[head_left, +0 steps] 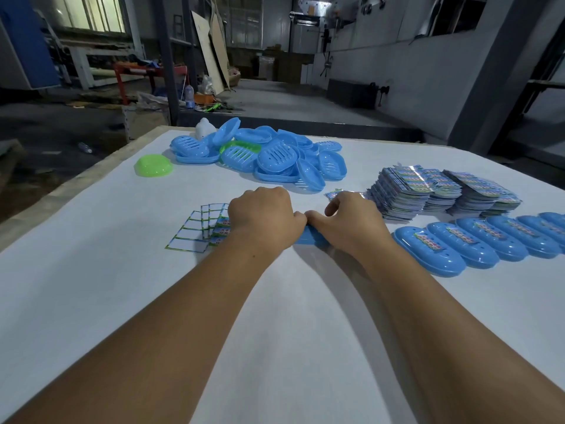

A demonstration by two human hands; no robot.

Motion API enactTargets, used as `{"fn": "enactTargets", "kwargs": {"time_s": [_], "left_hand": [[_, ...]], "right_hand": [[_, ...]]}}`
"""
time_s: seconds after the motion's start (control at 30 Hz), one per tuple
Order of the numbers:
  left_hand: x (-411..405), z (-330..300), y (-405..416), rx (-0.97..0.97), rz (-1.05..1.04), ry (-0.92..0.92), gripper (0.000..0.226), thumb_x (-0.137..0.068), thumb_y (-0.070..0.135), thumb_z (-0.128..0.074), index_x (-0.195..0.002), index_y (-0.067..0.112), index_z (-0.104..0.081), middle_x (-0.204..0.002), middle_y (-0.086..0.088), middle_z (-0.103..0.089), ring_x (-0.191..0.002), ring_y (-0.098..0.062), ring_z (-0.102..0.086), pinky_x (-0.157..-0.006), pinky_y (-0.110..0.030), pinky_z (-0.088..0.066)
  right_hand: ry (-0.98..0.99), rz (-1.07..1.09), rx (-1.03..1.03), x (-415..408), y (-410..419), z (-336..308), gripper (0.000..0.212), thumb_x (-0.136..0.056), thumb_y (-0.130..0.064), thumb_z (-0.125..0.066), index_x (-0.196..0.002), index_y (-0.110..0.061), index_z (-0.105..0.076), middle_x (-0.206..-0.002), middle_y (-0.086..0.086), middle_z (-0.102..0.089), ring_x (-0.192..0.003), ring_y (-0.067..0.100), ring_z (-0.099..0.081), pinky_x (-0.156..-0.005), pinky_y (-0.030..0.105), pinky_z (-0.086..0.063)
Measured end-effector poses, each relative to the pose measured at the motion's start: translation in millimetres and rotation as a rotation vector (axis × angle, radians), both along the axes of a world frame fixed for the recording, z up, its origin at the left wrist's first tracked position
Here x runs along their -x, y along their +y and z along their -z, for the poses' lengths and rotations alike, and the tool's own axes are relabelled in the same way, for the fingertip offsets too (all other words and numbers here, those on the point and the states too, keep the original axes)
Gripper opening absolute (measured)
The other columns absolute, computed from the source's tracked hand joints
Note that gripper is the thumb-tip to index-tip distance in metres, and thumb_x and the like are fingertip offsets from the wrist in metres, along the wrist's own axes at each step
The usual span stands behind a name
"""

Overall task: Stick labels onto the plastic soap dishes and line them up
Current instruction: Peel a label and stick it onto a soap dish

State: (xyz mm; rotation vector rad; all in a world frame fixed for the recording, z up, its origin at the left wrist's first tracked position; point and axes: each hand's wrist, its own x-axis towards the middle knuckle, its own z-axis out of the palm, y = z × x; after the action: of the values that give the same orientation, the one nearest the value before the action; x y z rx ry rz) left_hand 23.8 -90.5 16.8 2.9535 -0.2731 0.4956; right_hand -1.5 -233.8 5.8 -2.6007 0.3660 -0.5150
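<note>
Hands: left hand (263, 217) and right hand (351, 223) lay side by side over one blue soap dish (312, 237) at the middle of the tabletop (290, 332), thumbs almost touching
Left grip: fingers were curled down over the dish's left end; whether they clasped it or only pressed on it could not be told
Right grip: fingers were bent over the dish's right end, forefinger raised a little; whether it grasped could not be told
Dish in hand: only its near edge showed between and below the hands; any label on it was hidden
Finished row: labelled blue dishes (477, 243) stood overlapping in a line to the right of the hands, running off the right edge
Label stacks: tall piles of printed labels (440, 191) sat behind that row, right of the hands
Loose label: one small printed label (333, 194) lay just beyond the right hand
Backing sheets: peeled sheets with empty white squares (195, 231) fanned out just left of the left hand, partly under it
Unlabelled pile: heap of blue dishes (266, 154) lay at the far side, one green piece among them
Green dish: single green dish (153, 165) lay face down left of the heap
White object: small white item (204, 128) stood behind the heap, unclear what
</note>
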Motion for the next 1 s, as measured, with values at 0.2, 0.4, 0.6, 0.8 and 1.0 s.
{"fn": "enactTargets", "kwargs": {"time_s": [0.2, 0.4, 0.6, 0.8, 1.0], "left_hand": [[-2, 2, 8, 0.209, 0.005, 0.054, 0.032, -0.097, 0.042, -0.04, -0.108, 0.017, -0.055, -0.103, -0.007, -0.066, -0.086, -0.027, -0.053, -0.071, -0.037, -0.042], [-4, 6, 18, 0.288, -0.012, 0.18, 0.032, -0.099, 0.038, -0.035, -0.113, 0.015, -0.053, -0.113, -0.01, -0.065, -0.099, -0.031, -0.058, -0.082, -0.04, -0.047], [-6, 13, 18, 0.254, 0.009, 0.201, 0.03, -0.097, 0.037, -0.04, -0.109, 0.014, -0.055, -0.107, -0.008, -0.065, -0.098, -0.028, -0.058, -0.079, -0.037, -0.048], [-10, 16, 19, 0.262, 0.004, 0.186, 0.024, -0.091, 0.039, -0.045, -0.103, 0.02, -0.054, -0.088, -0.003, -0.07, -0.093, -0.025, -0.063, -0.075, -0.035, -0.049], [-13, 20, 20, 0.269, 0.015, 0.151, 0.02, -0.09, 0.04, -0.047, -0.098, 0.023, -0.055, -0.081, -0.001, -0.069, -0.091, -0.024, -0.061, -0.069, -0.033, -0.043]], "right_hand": [[-0.055, -0.359, -0.055, 9, 6, -4, 0.039, -0.091, -0.036, -0.065, -0.129, -0.034, -0.063, -0.13, -0.011, -0.063, -0.118, 0.01, -0.054, -0.094, 0.027, -0.04], [0.112, -0.445, 0.078, 21, 10, -11, 0.05, -0.087, -0.038, -0.066, -0.136, -0.044, -0.057, -0.141, -0.011, -0.056, -0.131, 0.022, -0.049, -0.108, 0.045, -0.042], [0.252, -0.177, 0.245, 34, -13, -16, 0.048, -0.088, -0.055, -0.055, -0.134, -0.042, -0.056, -0.135, -0.004, -0.057, -0.124, 0.028, -0.053, -0.099, 0.039, -0.047], [0.333, -0.005, 0.242, 47, -41, -29, 0.032, -0.075, -0.046, -0.061, -0.068, -0.016, -0.051, -0.07, 0.0, -0.054, -0.067, 0.023, -0.053, -0.054, 0.028, -0.035], [0.359, 0.064, 0.234, 54, -54, -37, 0.035, -0.072, -0.039, -0.067, -0.062, -0.013, -0.045, -0.066, 0.003, -0.049, -0.058, 0.023, -0.043, -0.051, 0.027, -0.03]]}}
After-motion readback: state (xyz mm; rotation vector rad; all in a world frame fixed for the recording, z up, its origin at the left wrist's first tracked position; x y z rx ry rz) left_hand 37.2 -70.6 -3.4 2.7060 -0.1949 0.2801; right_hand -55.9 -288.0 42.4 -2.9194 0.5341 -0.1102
